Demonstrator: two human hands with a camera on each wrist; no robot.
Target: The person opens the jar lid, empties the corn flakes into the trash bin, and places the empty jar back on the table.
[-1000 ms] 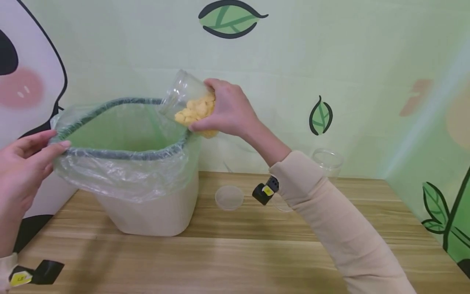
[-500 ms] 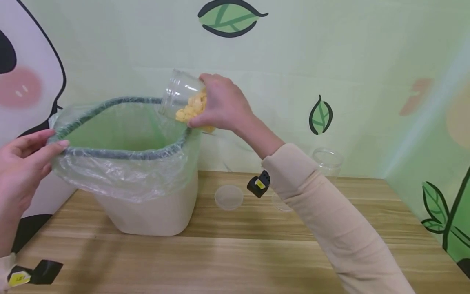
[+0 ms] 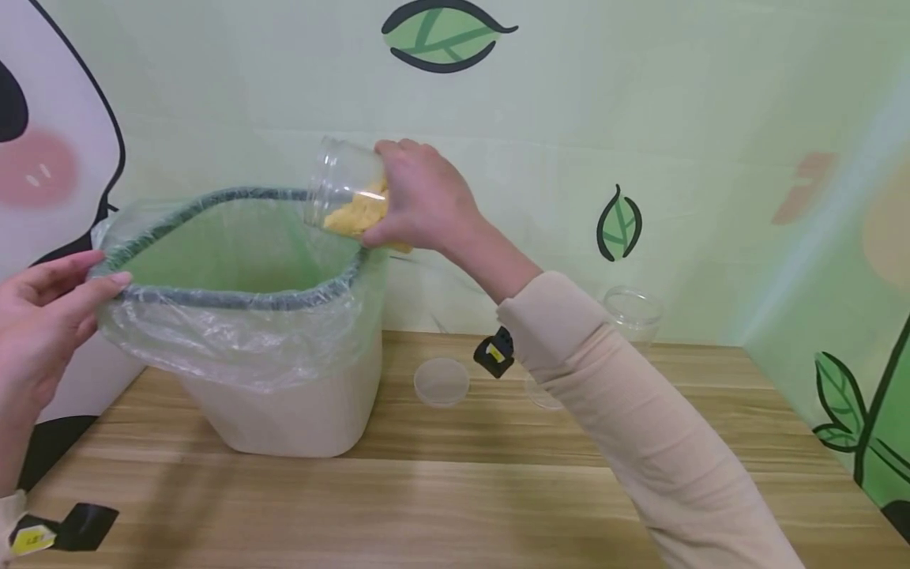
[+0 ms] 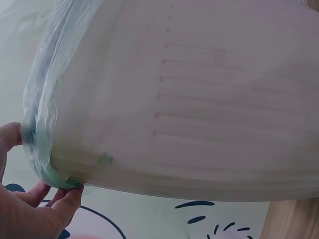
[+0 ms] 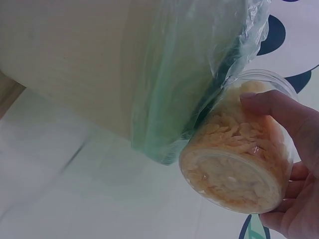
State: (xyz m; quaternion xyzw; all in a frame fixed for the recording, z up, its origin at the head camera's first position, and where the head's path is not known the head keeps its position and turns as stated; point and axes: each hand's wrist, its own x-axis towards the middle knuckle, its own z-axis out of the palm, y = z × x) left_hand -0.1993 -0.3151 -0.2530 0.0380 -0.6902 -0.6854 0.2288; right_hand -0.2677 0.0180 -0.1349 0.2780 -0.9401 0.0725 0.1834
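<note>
My right hand (image 3: 426,197) grips a clear plastic jar (image 3: 348,170), tilted with its mouth toward the left over the right rim of a trash can (image 3: 291,415). Yellow flaky bits (image 3: 359,212) lie along the jar's lower side; in the right wrist view they also show through its base. A translucent green bag (image 3: 235,340) lines the can and folds over its grey-blue rim. At the can's left corner my left hand (image 3: 50,316) pinches the bag-covered rim between thumb and fingers. In the left wrist view, its fingertips touch the bag's edge (image 4: 42,149).
On the wooden table (image 3: 441,506), a clear round lid (image 3: 441,382) lies right of the can. Another clear disc (image 3: 543,393) is partly behind the right sleeve. A second clear jar (image 3: 633,308) stands near the back wall, also partly hidden by that sleeve.
My right hand has moved slightly left and tipped the jar further toward level. The yellow bits have shifted nearer its mouth. My left hand stays at the rim.
</note>
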